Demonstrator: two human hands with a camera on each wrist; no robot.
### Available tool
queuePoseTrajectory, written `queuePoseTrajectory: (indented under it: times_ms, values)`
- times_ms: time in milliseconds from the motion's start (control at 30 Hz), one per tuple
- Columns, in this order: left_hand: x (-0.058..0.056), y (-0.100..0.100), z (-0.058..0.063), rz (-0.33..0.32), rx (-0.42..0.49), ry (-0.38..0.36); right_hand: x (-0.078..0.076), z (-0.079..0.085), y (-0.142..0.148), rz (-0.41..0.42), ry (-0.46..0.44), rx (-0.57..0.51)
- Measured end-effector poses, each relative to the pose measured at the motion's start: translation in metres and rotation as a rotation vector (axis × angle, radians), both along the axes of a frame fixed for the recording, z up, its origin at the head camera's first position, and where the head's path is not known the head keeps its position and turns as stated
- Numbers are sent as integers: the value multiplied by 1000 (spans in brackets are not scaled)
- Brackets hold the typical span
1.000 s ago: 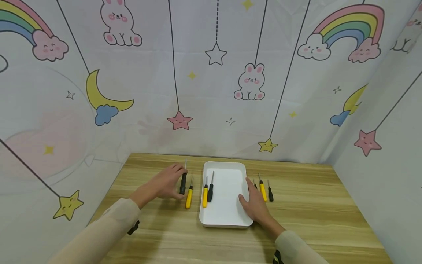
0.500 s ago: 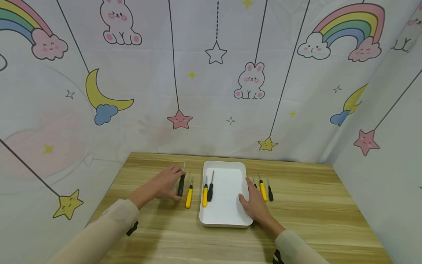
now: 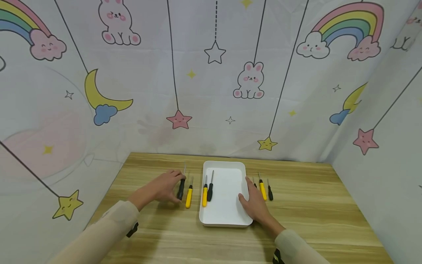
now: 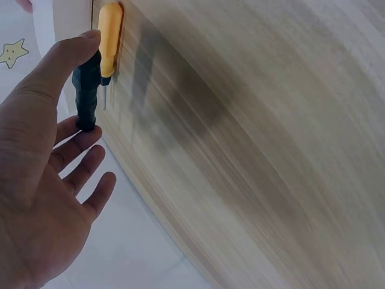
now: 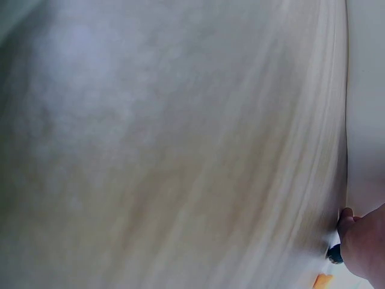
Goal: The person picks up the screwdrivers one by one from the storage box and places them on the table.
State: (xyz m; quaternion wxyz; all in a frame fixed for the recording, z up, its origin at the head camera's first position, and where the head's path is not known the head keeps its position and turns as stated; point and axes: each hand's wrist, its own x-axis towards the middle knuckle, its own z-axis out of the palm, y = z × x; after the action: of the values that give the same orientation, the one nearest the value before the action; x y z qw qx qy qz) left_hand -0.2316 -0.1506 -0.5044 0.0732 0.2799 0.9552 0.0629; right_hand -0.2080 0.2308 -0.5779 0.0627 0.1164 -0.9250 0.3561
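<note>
My left hand (image 3: pixel 165 187) pinches a black-handled screwdriver (image 3: pixel 181 189) by its handle, thumb at one end and fingertips at the other. In the left wrist view the black handle (image 4: pixel 87 93) spans from thumb to fingers, beside a yellow-handled screwdriver (image 4: pixel 110 39) on the table. My right hand (image 3: pixel 257 205) holds the right wall of a white tray (image 3: pixel 227 224), thumb inside and fingers outside. Inside the tray, along its left side, lie a yellow-handled screwdriver (image 3: pixel 205 196) and a black-handled screwdriver (image 3: pixel 210 191).
Right of the tray lie a yellow-handled screwdriver (image 3: pixel 262 190), a small black one (image 3: pixel 270 193) and another dark one (image 3: pixel 255 185) partly hidden by the right hand. The wooden table (image 3: pixel 313 209) meets a printed cloth wall (image 3: pixel 211 139) behind.
My left hand has shifted slightly left and toward the near side, with the black-handled screwdriver in its fingers. The right hand and the tray stay in place.
</note>
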Motion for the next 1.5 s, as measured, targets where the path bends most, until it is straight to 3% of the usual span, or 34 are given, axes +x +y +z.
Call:
queuePoseTrajectory:
  times_ms: [100,367,767,1500]
  values:
    - [1,1,-1,10,9,-23,-1,0,0,1,-2,0]
    - [1,2,-8,-20,-31,2,-2,-1,0,0,18,4]
    - [2,3,-12,26,-27,-71,-1,-1,0,-2,3,-4]
    - [1,6,-21,65,-11,-105,-1,-3,0,-8,11,-8]
